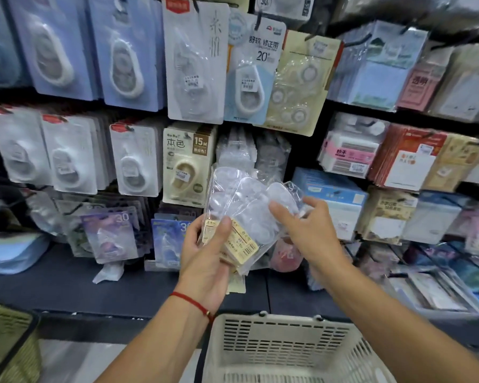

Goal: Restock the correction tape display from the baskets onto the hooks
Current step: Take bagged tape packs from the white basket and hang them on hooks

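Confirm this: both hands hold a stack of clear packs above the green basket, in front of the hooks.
Wrong on the basket. In the head view the left hand and right hand hold the clear packs above the white basket; the green basket sits far left.

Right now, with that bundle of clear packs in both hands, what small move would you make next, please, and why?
Probably peel one pack off the top with the right hand. The left hand grips the bundle of clear correction tape packs by its beige label end, while the right fingers sit on the upper pack. They are fanned together, and the hooks look likely to take packs singly. The beige basket waits below.
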{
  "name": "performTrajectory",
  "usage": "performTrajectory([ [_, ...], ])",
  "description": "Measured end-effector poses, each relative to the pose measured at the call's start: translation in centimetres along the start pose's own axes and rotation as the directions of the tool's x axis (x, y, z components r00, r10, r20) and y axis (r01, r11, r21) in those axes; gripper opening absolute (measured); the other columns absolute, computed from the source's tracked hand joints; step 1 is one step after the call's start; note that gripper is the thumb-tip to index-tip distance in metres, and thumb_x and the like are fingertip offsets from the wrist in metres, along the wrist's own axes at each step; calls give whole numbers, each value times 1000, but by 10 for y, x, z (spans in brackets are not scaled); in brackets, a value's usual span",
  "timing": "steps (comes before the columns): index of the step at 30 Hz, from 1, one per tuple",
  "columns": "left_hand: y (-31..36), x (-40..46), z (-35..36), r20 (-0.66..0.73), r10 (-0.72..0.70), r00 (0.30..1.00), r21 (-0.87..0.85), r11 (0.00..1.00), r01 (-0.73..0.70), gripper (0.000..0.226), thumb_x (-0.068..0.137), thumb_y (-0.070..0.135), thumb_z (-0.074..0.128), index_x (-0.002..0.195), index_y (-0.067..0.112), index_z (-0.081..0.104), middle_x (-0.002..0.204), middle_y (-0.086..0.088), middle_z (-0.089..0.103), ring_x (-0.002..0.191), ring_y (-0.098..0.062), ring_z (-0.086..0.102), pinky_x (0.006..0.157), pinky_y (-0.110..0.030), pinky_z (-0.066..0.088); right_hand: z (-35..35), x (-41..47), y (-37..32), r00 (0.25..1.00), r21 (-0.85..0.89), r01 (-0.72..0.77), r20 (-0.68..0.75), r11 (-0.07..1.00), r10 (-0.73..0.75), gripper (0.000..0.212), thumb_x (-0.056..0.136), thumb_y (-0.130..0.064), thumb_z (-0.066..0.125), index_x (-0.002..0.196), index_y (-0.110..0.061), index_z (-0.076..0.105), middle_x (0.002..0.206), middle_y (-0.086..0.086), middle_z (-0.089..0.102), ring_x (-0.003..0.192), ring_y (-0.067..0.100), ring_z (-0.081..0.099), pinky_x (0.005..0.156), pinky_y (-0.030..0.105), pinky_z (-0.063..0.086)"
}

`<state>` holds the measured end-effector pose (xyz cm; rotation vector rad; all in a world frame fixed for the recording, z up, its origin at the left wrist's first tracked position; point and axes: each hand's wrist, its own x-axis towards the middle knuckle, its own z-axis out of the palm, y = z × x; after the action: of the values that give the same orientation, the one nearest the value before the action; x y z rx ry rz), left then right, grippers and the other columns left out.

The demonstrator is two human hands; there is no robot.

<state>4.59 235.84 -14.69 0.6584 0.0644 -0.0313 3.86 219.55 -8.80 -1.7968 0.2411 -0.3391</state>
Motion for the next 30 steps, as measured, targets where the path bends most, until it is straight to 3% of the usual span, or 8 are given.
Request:
performTrajectory([
  [2, 2, -1, 0, 53, -14, 999, 66, 998, 10, 54, 67, 19, 85, 114, 21, 59, 95, -7, 78, 80, -22, 77, 62, -42, 63, 8, -3, -1, 984, 353, -147, 144, 924, 101, 28, 96, -24, 76, 119, -9, 68, 104, 6, 82, 88, 21, 80, 63, 30, 62],
  [4, 7, -3, -1, 100, -68, 993, 138, 989, 54, 56, 67, 18, 86, 113, 18, 55, 98, -11, 78, 85, -29, 77, 70, -52, 63, 8, 1, -6, 986, 426, -126, 152, 896, 66, 22, 97, -13, 73, 118, -6, 72, 107, 13, 81, 91, 25, 80, 63, 29, 61],
  [6, 12, -3, -1, 143, -140, 980, 169, 979, 115, 51, 68, 19, 86, 108, 15, 55, 100, -16, 77, 90, -35, 75, 79, -63, 62, 3, 10, -13, 986, 402, -81, 164, 912, 16, 24, 95, -10, 75, 118, -3, 72, 106, 15, 80, 90, 28, 80, 64, 30, 61],
  [11, 17, -6, 7, 155, -104, 982, 134, 988, 83, 43, 75, 10, 80, 111, 15, 56, 119, -19, 75, 89, -29, 77, 62, -41, 63, -10, 28, -25, 951, 175, 76, 284, 982, -124, 28, 88, -12, 81, 115, -8, 73, 103, 10, 82, 91, 24, 80, 68, 27, 62],
  [15, 20, -1, 7, 29, -22, 999, 159, 987, 17, 30, 88, 6, 74, 108, 18, 55, 121, -18, 75, 98, -36, 74, 67, -45, 63, -16, 55, -31, 982, 224, 50, 166, 973, -89, 16, 98, -14, 71, 115, -13, 71, 101, 6, 81, 89, 22, 79, 74, 36, 64],
  [18, 23, 3, 3, -39, 34, 999, 190, 982, -26, 30, 91, 7, 74, 108, 21, 55, 118, -14, 77, 97, -35, 75, 70, -45, 61, -19, 75, -34, 991, 145, 47, 120, 988, -65, 9, 99, -13, 67, 94, -17, 73, 84, 3, 79, 73, 17, 76, 60, 29, 60],
  [22, 23, 7, 1, -51, 85, 995, 240, 968, -71, 30, 91, 7, 76, 108, 20, 56, 113, -9, 79, 104, -32, 75, 72, -46, 62, -13, 88, -30, 996, 54, 57, 71, 997, -61, 10, 98, -18, 70, 93, -10, 72, 79, 4, 70, 66, 18, 67, 55, 26, 53],
  [30, 24, 7, 3, -46, 135, 990, 245, 962, -120, 28, 90, 7, 77, 102, 20, 56, 109, -8, 80, 92, -27, 77, 55, -35, 60, -9, 87, -30, 998, 43, 50, 27, 998, -52, 14, 97, -18, 72, 100, -5, 70, 77, 8, 70, 55, 11, 64, 50, 24, 49],
])
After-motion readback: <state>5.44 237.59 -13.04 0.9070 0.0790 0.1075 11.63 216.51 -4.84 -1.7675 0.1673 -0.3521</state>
